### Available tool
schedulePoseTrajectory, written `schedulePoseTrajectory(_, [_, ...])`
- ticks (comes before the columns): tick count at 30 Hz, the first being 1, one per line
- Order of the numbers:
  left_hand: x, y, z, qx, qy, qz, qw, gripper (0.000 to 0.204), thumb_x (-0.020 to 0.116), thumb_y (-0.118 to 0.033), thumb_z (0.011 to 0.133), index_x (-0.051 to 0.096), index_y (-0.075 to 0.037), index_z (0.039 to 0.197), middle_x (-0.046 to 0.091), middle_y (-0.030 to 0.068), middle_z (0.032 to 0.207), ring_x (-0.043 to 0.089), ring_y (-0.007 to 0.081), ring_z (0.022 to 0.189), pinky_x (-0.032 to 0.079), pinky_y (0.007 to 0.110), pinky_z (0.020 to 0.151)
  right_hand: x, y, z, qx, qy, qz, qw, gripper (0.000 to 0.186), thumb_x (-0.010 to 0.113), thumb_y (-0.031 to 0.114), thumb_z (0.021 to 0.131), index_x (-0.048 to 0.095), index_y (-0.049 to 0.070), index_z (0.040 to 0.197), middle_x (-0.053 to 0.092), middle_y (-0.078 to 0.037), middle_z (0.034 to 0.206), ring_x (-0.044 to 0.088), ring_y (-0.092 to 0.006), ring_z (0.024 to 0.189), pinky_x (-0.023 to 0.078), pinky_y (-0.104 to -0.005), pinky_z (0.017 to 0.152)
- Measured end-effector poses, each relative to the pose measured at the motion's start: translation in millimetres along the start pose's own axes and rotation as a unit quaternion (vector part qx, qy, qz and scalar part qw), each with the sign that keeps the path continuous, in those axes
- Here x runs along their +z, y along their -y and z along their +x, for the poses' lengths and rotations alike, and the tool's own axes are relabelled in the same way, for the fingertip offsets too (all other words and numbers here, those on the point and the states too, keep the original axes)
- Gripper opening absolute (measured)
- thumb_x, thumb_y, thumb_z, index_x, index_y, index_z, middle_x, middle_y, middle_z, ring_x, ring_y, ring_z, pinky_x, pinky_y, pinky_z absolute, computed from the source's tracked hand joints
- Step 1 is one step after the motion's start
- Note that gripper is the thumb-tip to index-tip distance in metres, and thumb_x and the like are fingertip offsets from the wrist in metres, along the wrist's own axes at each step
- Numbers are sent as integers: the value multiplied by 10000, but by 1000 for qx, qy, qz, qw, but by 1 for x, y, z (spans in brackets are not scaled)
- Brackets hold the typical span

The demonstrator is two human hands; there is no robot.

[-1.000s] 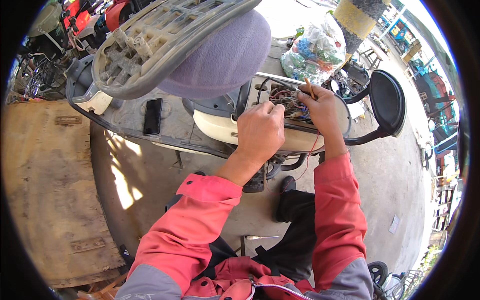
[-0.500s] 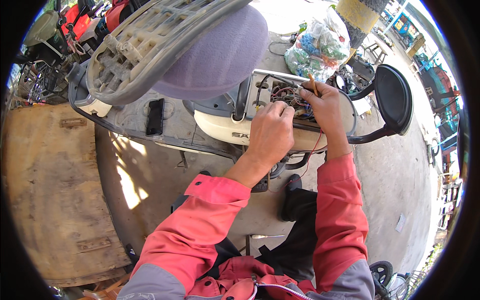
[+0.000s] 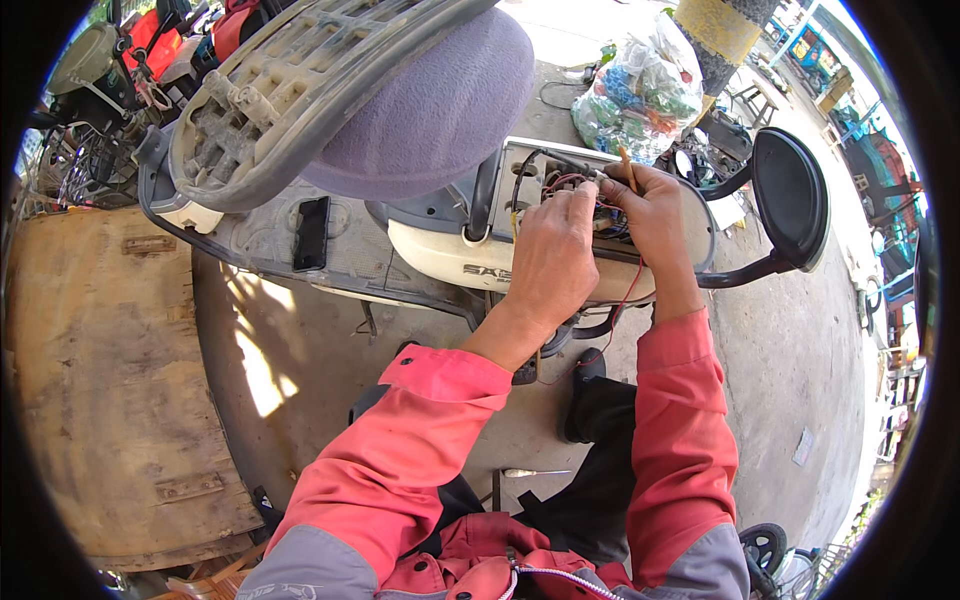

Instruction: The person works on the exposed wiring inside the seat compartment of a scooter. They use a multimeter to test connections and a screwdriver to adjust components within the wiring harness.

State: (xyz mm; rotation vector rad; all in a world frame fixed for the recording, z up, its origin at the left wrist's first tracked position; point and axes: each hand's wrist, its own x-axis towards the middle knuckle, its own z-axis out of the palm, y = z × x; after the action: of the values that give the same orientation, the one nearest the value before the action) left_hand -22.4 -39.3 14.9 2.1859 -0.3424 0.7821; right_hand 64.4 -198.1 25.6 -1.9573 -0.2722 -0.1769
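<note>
Over the open wiring compartment point(image 3: 568, 177) of a white scooter point(image 3: 430, 255) my left hand point(image 3: 553, 250) is closed, fingertips in among the wires; what they hold is hidden. Just right of it my right hand point(image 3: 650, 220) grips a thin tan-handled tool point(image 3: 626, 165), with thumb and fingertips at the wiring. A thin red wire point(image 3: 632, 285) dangles from the compartment below my right hand. The raised seat point(image 3: 420, 125), purple-covered with a dusty plastic underside, hangs to the upper left of my hands. A black phone point(image 3: 311, 235) lies on the grey footboard.
A plywood board point(image 3: 90, 380) is at left. A bag of rubbish point(image 3: 640, 90) stands by a striped pillar point(image 3: 720, 40) behind. A black backrest point(image 3: 785, 200) juts out at right. A screwdriver point(image 3: 525, 472) is below, between my legs. Scooters and clutter crowd the upper left.
My left hand has shifted right and a little up, nearer my right hand, its fingertips now further into the wiring. The view has shifted slightly, moving the scooter rightward in the picture.
</note>
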Motion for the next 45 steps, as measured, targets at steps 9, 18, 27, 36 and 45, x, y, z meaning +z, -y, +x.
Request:
schedulePoseTrajectory(9, [5, 1, -5, 20, 11, 42, 999, 190, 631, -22, 828, 728, -22, 992, 625, 128, 950, 618, 330, 962, 456, 468, 834, -1, 5, -3, -10, -1, -20, 1000, 247, 796, 130, 900, 763, -53, 1063, 714, -38, 806, 611, -97, 740, 502, -288, 709])
schedulePoseTrajectory(18, [-1, -6, -17, 54, 9, 27, 998, 149, 674, -13, 836, 714, -11, 980, 588, 120, 887, 608, 330, 880, 484, 451, 773, 0, 5, -2, -16, -10, -36, 999, 259, 790, 159, 902, 766, -49, 1055, 697, -27, 796, 590, -92, 727, 488, -286, 696])
schedulePoseTrajectory(27, [-6, -9, -25, 78, 18, 24, 997, 195, 679, -4, 829, 739, 12, 1014, 590, 113, 894, 613, 311, 863, 495, 430, 770, 0, -3, 0, -16, -15, -36, 999, 269, 789, 167, 904, 767, -52, 1059, 697, -29, 799, 589, -94, 727, 485, -287, 693])
schedulePoseTrajectory(36, [-5, -9, -25, 93, 23, 22, 995, 203, 665, 1, 794, 724, 16, 988, 581, 124, 904, 615, 320, 873, 505, 435, 771, 0, 1, 0, -7, -14, -40, 999, 283, 791, 166, 903, 770, -59, 1074, 723, -44, 811, 614, -97, 737, 501, -289, 702])
schedulePoseTrajectory(45, [-4, -8, -26, 92, 22, 14, 995, 196, 663, 0, 795, 720, 15, 982, 576, 129, 894, 617, 326, 871, 508, 441, 770, 1, 3, -1, -9, -17, -37, 999, 259, 787, 163, 904, 766, -58, 1036, 686, -25, 777, 577, -88, 714, 475, -287, 672])
